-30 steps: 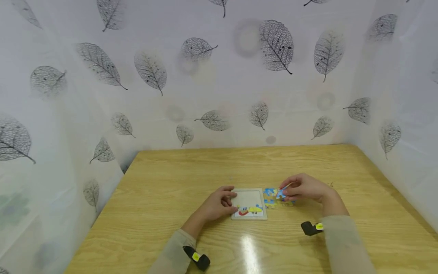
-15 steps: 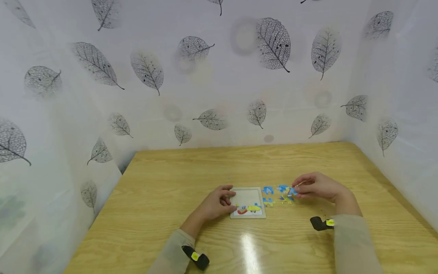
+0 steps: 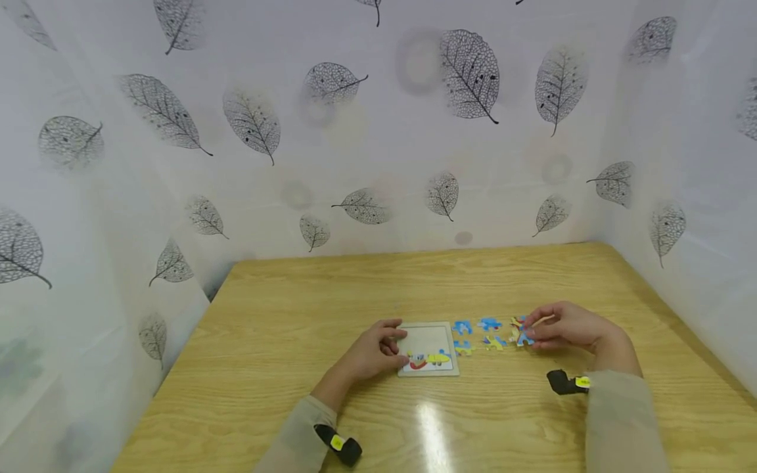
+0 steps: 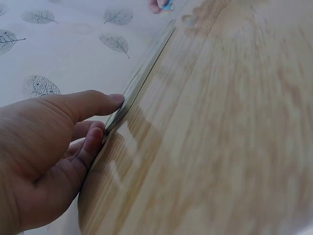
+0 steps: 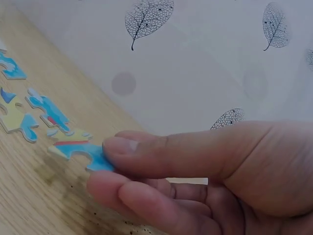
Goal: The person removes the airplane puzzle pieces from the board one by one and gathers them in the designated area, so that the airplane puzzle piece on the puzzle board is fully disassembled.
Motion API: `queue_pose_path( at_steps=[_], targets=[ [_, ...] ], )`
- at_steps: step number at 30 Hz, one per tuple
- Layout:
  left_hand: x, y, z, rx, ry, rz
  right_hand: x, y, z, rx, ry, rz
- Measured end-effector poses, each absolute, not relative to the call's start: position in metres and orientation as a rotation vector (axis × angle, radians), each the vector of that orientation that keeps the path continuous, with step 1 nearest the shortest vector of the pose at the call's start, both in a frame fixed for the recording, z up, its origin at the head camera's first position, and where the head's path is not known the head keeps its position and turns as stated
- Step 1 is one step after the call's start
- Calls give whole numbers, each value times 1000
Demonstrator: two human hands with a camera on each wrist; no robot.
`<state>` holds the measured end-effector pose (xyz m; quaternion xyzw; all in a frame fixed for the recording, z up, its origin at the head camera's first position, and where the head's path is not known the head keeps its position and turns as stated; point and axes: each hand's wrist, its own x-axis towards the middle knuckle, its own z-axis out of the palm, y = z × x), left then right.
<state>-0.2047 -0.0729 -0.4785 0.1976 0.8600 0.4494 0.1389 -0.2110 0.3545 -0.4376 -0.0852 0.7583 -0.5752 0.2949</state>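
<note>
My left hand (image 3: 369, 355) grips the left edge of a square puzzle tray (image 3: 427, 337) lying flat on the table. In the left wrist view the thumb (image 4: 110, 103) lies on the tray's rim (image 4: 146, 68), the other fingers curled at its side. Along the tray's bottom row sit pieces with a yellow and red picture. To the right, my right hand (image 3: 570, 326) pinches a blue, yellow and red jigsaw piece (image 5: 80, 148) between thumb and fingers, low over the table. Whether a second piece lies under it, I cannot tell.
Several loose jigsaw pieces lie between the tray and the right hand, among them a blue one (image 3: 489, 324) and a yellow one (image 3: 493, 342). The wooden table (image 3: 331, 289) meets a leaf-patterned curtain (image 3: 378, 157) at its back and sides.
My right hand has moved right, away from the tray, with a jigsaw piece in its fingers. The pieces that were bunched together now lie spread apart. The left hand has stayed on the tray.
</note>
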Motion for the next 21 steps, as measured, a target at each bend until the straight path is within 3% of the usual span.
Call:
queue_pose_path(
  at_steps=[21],
  targets=[
    [-205,-75,-475,554,2394,1346,-209,355,-438,-77,2180,-1464]
  ],
)
